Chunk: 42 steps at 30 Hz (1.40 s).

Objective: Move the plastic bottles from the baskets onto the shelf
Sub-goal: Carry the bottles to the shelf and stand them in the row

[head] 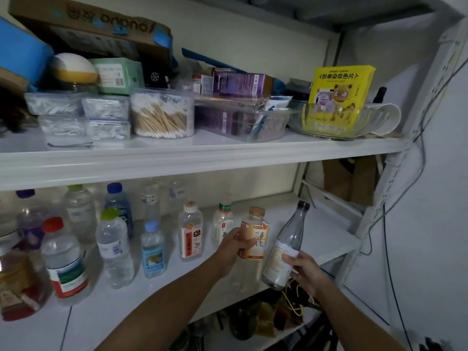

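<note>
The flat yellow cardboard box point(339, 97) is displaying 防串染吸色片 across its top; the tan-capped clear plastic bottle with an orange label point(257, 240) is showing 兰香, with 龙 beneath.

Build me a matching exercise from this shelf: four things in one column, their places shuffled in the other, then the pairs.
Column A
1. orange-label bottle
2. dark-capped bottle
3. tub of cotton swabs
4. red-capped bottle

Column B
a. on the upper shelf
b. tilted, in the right hand
c. standing on the lower shelf, at the left
d. in the left hand

Pairs: 1-d, 2-b, 3-a, 4-c
</note>
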{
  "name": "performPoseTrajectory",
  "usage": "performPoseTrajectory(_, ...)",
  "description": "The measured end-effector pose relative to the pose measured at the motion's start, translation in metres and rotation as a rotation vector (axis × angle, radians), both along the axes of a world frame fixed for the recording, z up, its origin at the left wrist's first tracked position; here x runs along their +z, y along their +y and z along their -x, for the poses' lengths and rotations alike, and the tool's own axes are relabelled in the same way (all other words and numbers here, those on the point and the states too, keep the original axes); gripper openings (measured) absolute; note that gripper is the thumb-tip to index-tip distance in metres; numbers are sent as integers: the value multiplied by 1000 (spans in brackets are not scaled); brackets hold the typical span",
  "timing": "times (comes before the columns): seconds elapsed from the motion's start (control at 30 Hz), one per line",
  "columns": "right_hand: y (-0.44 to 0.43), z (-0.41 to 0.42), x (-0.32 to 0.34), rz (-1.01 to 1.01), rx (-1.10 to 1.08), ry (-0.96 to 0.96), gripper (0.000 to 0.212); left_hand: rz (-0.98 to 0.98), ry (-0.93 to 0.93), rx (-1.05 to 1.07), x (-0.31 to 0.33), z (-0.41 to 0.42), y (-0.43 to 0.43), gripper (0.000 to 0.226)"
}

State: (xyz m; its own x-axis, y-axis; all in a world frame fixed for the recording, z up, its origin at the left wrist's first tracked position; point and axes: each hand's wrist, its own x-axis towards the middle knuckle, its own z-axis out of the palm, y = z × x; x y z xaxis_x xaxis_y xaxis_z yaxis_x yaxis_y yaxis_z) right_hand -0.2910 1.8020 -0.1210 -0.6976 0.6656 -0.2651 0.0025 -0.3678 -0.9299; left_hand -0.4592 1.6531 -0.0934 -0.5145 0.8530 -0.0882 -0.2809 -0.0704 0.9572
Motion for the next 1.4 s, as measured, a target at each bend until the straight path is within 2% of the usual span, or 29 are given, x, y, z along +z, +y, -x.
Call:
performPoseTrajectory(0.17,62,7,-4,-54,72,-25,41,-10,6,28,-1,-5,52,27)
performPoseTrajectory(0.37,145,33,2,-133,210,-53,53,-23,14,192,1,1,105,44)
performPoseTrajectory(0.57,195,62,0,-128,354,-23,45,70,110,291,-2,11,137,60)
performPoseTrajectory(0.73,218,85,-14,-151,434,-6,42,165,215,336,-6,24,150,55)
performPoseTrajectory(0.93,232,115,-25,-146,493,7,50,366,331,380,1,42,154,60)
performPoseTrajectory(1.1,234,133,-29,-136,568,-19,61,456,435,401,9,52,155,64)
performPoseTrajectory(1.17,234,137,-31,-159,604,-42,64,468,500,392,15,55,157,69)
performPoseTrajectory(1.27,234,139,-34,-195,649,-53,61,445,487,361,20,56,158,75)
performPoseTrajectory(1.4,239,140,-34,-204,685,-48,59,455,498,371,20,56,159,72)
